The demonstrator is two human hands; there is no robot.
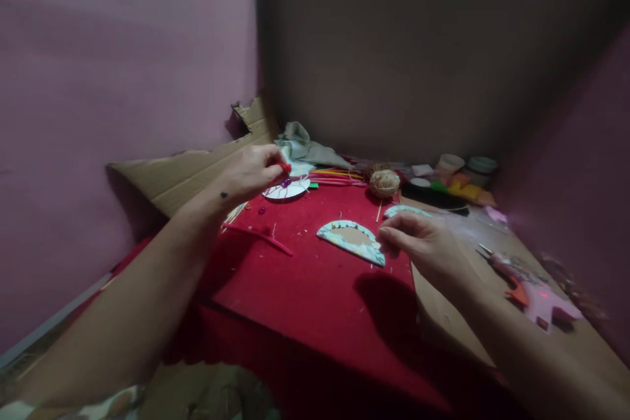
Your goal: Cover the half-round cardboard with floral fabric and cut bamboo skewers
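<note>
Left of the frame's centre, the left hand (253, 172) pinched a small red object (285, 168) above a white round disc (287, 192). The half-round cardboard piece edged in pale-blue patterned fabric (350, 236) lay on the red work surface (315, 295) just below the centre, right of the left hand and beside the right hand's fingertips. Whether the right hand (418, 236), fingers bent together, gripped anything could not be told. A pink glue gun (539, 300) lay at lower right.
</note>
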